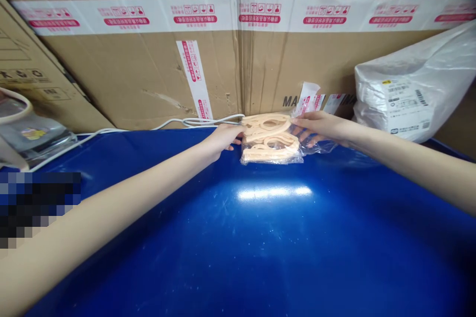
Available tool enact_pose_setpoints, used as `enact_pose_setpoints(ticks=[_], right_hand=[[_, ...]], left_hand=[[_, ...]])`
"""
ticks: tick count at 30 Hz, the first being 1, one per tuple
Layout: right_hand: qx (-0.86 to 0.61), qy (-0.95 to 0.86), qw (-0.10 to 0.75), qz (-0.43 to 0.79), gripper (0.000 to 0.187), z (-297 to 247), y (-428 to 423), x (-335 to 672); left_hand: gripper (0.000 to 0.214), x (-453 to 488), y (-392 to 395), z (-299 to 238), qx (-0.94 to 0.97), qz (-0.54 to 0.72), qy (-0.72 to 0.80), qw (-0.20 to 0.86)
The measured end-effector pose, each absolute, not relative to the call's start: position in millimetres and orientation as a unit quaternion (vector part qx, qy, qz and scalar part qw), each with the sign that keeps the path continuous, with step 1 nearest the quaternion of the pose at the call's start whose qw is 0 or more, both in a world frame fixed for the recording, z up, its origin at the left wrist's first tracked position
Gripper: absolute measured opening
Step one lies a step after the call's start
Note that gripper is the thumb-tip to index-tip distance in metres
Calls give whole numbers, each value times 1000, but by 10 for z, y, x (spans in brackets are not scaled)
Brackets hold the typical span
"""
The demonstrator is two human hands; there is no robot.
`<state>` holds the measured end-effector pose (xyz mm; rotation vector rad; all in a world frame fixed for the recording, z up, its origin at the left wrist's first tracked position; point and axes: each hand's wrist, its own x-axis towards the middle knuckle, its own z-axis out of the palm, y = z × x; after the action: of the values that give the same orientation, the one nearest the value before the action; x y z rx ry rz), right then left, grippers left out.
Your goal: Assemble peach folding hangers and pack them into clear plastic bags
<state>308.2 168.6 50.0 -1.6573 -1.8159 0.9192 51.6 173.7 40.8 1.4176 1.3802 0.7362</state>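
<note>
A clear plastic bag of peach-coloured plastic pieces (pixel 269 139) lies at the far edge of a glossy blue table (pixel 260 247), against a cardboard box. My left hand (pixel 223 137) grips the bag's left end with curled fingers. My right hand (pixel 316 126) holds its right end, fingers over the loose plastic. Both arms stretch far forward across the table.
A large cardboard box (pixel 223 59) with white and red tape forms a wall behind the table. A white wrapped parcel with a label (pixel 409 94) sits at the right. A white cable (pixel 148 126) runs along the back edge to a device (pixel 22 129) at the left.
</note>
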Motion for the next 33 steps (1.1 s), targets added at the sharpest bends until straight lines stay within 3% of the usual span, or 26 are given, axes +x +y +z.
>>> enact_pose_setpoints(ticks=[4, 11, 13, 16, 19, 24, 27, 30, 33], right_hand=[[-558, -654, 309, 407, 39, 527, 1624, 3043], [-489, -624, 411, 450, 20, 559, 1496, 2986], [-485, -614, 442, 438, 24, 504, 1449, 2932], [-487, -604, 468, 423, 32, 433, 1333, 2815], [-489, -594, 464, 439, 41, 447, 1123, 2677], [-444, -531, 393, 605, 60, 549, 678, 2505], [-454, -483, 384, 643, 67, 514, 441, 2440], [-474, -451, 394, 646, 64, 415, 235, 2391], [-498, -459, 397, 619, 60, 320, 85, 2393]], left_hand=[[23, 570, 1779, 433, 557, 319, 554, 530], [14, 688, 1671, 448, 504, 424, 527, 537], [6, 711, 1571, 490, 485, 461, 514, 537], [17, 709, 1386, 576, 459, 502, 495, 540], [20, 649, 1152, 634, 444, 516, 473, 560], [9, 444, 691, 596, 401, 501, 473, 604], [28, 313, 467, 546, 357, 462, 489, 648], [41, 168, 323, 514, 343, 393, 495, 694], [37, -72, 240, 511, 351, 374, 537, 670]])
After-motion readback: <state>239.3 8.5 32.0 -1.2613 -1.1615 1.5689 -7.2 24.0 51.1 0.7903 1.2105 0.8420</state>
